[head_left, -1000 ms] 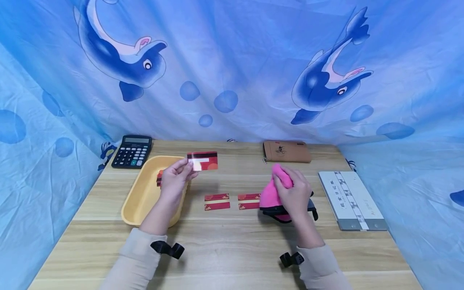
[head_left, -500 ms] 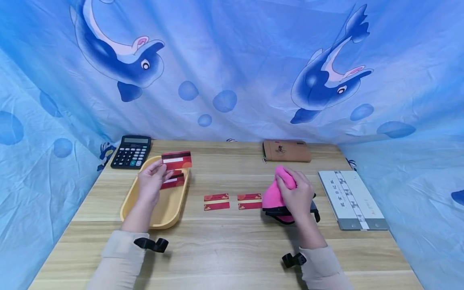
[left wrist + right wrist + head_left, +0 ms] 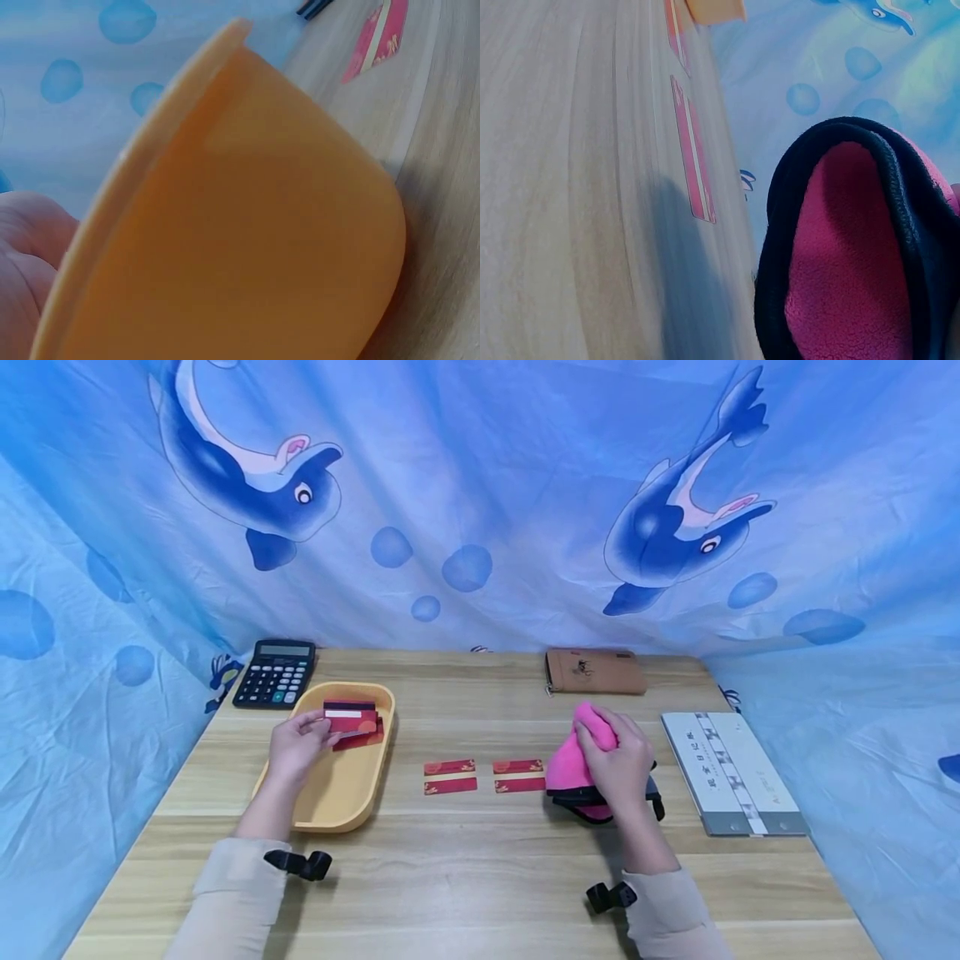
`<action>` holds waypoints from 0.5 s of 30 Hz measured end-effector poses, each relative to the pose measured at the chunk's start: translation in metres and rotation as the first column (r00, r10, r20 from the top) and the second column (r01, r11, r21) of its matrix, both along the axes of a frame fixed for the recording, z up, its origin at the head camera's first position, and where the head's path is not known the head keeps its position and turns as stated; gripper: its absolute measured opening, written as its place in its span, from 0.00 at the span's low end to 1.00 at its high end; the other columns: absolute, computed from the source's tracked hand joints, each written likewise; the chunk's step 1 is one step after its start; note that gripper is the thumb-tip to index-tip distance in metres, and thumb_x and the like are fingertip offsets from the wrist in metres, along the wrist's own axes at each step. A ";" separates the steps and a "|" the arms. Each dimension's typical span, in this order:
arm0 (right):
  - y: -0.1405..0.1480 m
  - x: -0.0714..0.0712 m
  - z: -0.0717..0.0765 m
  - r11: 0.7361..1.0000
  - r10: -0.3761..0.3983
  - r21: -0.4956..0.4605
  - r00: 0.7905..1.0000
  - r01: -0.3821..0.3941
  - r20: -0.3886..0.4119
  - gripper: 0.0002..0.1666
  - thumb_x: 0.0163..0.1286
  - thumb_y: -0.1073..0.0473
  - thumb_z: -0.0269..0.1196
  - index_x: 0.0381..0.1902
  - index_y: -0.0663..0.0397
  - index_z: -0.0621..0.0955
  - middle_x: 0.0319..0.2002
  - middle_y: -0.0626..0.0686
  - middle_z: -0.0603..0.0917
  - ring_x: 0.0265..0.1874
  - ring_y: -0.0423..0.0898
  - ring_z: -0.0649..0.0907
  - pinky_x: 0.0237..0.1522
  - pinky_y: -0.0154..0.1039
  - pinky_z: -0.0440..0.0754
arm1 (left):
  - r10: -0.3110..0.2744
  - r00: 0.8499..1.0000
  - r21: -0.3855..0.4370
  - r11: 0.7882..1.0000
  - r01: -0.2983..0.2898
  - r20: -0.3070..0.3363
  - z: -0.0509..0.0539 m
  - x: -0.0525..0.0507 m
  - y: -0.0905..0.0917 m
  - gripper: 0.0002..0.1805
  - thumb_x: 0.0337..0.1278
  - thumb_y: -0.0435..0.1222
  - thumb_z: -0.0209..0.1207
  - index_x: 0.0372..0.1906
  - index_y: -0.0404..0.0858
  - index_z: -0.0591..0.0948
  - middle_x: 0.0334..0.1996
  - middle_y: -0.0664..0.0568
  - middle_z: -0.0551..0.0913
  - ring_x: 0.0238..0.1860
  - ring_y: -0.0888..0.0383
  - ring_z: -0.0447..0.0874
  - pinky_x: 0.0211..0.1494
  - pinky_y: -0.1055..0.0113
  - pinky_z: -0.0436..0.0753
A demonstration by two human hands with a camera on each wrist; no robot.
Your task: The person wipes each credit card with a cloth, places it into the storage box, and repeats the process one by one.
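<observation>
In the head view, my left hand [image 3: 294, 750] pinches one red rectangular card [image 3: 350, 720] over one yellow plastic tray [image 3: 337, 795]; my right hand [image 3: 618, 760] grips one pink fleece cloth [image 3: 567, 767]. Two red-and-gold cards [image 3: 450, 784] lie on the pale wooden table [image 3: 465, 877], before a blue dolphin-printed curtain [image 3: 525, 460].

On the counter [image 3: 480, 885] lie a black calculator [image 3: 274, 674] and a brown wallet [image 3: 597, 673] near the back, a pale book [image 3: 731, 775] at the right, a dolphin-print curtain [image 3: 510, 493] behind.
</observation>
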State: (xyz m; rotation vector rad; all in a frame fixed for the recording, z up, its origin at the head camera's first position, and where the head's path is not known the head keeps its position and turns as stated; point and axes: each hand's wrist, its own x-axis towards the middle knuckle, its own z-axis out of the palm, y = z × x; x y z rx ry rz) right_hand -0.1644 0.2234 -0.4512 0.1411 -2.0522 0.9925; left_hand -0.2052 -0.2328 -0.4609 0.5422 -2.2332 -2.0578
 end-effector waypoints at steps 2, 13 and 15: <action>0.000 0.000 0.000 1.000 0.001 0.003 1.000 -0.001 0.003 0.21 0.55 0.66 0.77 0.48 0.61 0.88 0.41 0.60 0.89 0.38 0.58 0.87 0.37 0.30 0.74 | -0.012 1.000 -0.013 1.000 0.012 0.013 -0.003 -0.001 -0.001 0.25 0.74 0.25 0.51 0.71 0.22 0.65 0.61 0.26 0.72 0.35 0.69 0.85 0.51 0.69 0.86; 0.001 0.002 0.003 1.000 -0.014 0.022 0.999 0.013 0.043 0.22 0.56 0.64 0.77 0.50 0.61 0.87 0.43 0.60 0.89 0.41 0.57 0.87 0.37 0.38 0.80 | -0.058 0.995 -0.211 0.975 0.073 0.077 -0.008 -0.003 -0.003 0.28 0.72 0.27 0.54 0.73 0.23 0.63 0.57 0.29 0.76 0.40 0.61 0.84 0.46 0.73 0.86; 0.001 0.002 0.003 1.000 -0.013 0.021 0.999 0.012 0.046 0.22 0.56 0.64 0.77 0.50 0.61 0.87 0.43 0.60 0.89 0.41 0.56 0.87 0.38 0.36 0.79 | -0.069 0.993 -0.265 0.960 0.093 0.099 -0.008 -0.002 -0.004 0.31 0.72 0.31 0.55 0.74 0.24 0.62 0.62 0.28 0.74 0.48 0.53 0.84 0.51 0.68 0.87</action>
